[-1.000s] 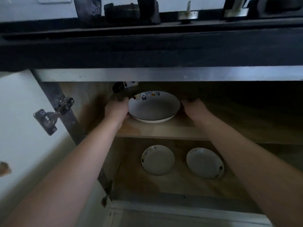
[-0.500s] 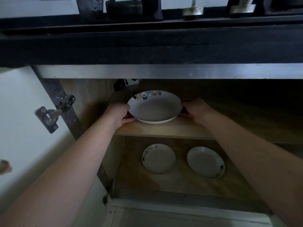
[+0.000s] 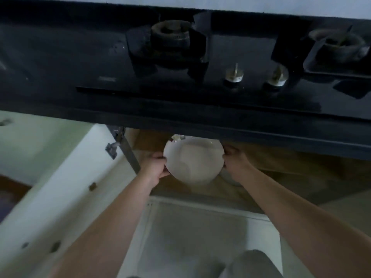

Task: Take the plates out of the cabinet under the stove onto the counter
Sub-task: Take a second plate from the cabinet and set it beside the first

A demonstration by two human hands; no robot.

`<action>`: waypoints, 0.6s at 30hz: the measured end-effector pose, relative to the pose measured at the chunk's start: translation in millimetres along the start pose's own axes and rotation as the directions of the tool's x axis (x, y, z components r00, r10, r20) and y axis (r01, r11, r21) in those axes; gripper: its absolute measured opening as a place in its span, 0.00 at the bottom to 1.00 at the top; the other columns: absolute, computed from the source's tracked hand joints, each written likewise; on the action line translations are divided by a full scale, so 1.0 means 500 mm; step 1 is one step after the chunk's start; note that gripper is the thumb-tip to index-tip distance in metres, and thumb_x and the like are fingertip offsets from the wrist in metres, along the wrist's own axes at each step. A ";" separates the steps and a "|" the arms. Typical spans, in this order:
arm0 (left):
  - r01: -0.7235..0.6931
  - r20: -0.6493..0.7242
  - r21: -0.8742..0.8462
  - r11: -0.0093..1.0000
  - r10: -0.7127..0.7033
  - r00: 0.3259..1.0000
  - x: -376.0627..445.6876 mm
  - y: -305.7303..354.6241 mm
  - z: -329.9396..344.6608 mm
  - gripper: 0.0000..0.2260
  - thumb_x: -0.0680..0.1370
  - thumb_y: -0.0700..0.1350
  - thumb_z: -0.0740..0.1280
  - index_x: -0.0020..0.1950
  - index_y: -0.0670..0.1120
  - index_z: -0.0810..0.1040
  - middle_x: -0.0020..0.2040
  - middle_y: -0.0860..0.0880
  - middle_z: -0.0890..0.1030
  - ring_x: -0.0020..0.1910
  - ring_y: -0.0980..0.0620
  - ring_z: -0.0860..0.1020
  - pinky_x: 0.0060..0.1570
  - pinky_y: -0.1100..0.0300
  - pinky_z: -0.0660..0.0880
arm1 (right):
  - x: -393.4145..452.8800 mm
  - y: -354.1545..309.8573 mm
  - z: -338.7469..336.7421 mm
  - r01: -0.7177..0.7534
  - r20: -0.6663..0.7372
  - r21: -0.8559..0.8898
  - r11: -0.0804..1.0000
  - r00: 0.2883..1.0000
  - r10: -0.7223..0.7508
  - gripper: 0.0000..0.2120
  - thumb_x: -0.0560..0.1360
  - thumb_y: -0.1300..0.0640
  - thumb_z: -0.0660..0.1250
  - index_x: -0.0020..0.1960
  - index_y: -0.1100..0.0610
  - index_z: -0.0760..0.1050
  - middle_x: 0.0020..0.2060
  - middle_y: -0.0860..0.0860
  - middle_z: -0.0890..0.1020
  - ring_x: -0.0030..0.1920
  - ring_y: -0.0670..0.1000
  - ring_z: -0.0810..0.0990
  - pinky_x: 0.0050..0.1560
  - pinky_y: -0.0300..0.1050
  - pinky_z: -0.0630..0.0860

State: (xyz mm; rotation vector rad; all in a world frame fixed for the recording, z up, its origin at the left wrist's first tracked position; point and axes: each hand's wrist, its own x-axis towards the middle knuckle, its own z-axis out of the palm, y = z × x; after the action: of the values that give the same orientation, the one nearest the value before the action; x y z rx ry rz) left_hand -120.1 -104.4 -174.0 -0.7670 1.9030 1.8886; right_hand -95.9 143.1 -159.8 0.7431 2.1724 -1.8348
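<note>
The plate [image 3: 193, 160] is motion-blurred, its far rim hidden under the stove's front edge [image 3: 200, 125].

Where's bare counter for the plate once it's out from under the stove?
Bare dark top left of the left burner, and a strip along the front edge below the knobs. Crowded at both burners and the right-hand tray. Both hands (left, right) hold the plate just under the counter's lip.

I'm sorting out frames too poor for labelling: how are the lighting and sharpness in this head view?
Head view: dim overall, with motion blur smearing the plate and both hands, left and right; faint reflections on the glossy black stove top; wide-angle bending at the edges; cabinet interior in deep shadow.
</note>
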 end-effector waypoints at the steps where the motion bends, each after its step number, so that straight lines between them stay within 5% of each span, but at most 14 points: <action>1: 0.032 -0.008 0.025 0.999 -0.032 0.999 -0.027 -0.016 -0.007 0.11 0.81 0.35 0.63 0.62 0.44 0.74 0.53 0.43 0.81 0.49 0.45 0.81 0.36 0.52 0.82 | -0.025 0.009 0.002 -0.061 -0.007 -0.019 0.998 0.998 0.061 0.16 0.77 0.66 0.61 0.62 0.57 0.77 0.55 0.57 0.82 0.51 0.57 0.82 0.55 0.54 0.80; 3: 0.086 -0.014 0.057 0.995 -0.086 0.996 -0.083 -0.042 -0.021 0.12 0.81 0.35 0.62 0.65 0.40 0.74 0.59 0.38 0.79 0.57 0.38 0.80 0.49 0.42 0.81 | -0.078 0.023 0.006 -0.190 -0.064 -0.038 0.981 0.980 0.187 0.14 0.76 0.65 0.61 0.56 0.52 0.78 0.47 0.51 0.83 0.48 0.56 0.82 0.54 0.55 0.81; 5: 0.114 -0.005 0.076 0.991 -0.114 0.994 -0.142 -0.052 -0.038 0.11 0.82 0.35 0.62 0.64 0.39 0.74 0.58 0.37 0.79 0.54 0.37 0.80 0.52 0.39 0.80 | -0.137 0.030 0.003 -0.236 -0.064 -0.045 0.971 0.970 0.233 0.14 0.76 0.65 0.61 0.52 0.48 0.78 0.44 0.48 0.83 0.47 0.56 0.82 0.55 0.58 0.81; 11: 0.196 0.037 0.049 0.979 -0.198 0.979 -0.346 -0.030 -0.125 0.10 0.82 0.35 0.61 0.62 0.39 0.74 0.55 0.38 0.80 0.42 0.43 0.82 0.46 0.47 0.81 | -0.349 -0.004 -0.019 -0.275 0.048 0.118 0.954 0.961 0.271 0.15 0.80 0.68 0.58 0.62 0.56 0.76 0.50 0.52 0.83 0.45 0.53 0.83 0.44 0.49 0.80; 18: 0.169 0.131 -0.070 0.983 -0.159 0.979 -0.592 0.057 -0.248 0.10 0.82 0.35 0.62 0.62 0.39 0.76 0.53 0.41 0.81 0.38 0.50 0.85 0.37 0.54 0.82 | -0.614 -0.143 -0.052 -0.301 0.210 0.354 0.885 0.948 0.239 0.13 0.81 0.67 0.59 0.58 0.53 0.77 0.46 0.47 0.85 0.43 0.47 0.84 0.46 0.45 0.79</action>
State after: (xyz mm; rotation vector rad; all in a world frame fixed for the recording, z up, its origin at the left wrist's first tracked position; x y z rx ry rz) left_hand 112.9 -190.1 31.6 -0.7847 1.6446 1.8746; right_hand 134.9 85.9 49.0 0.8844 1.5343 -2.1031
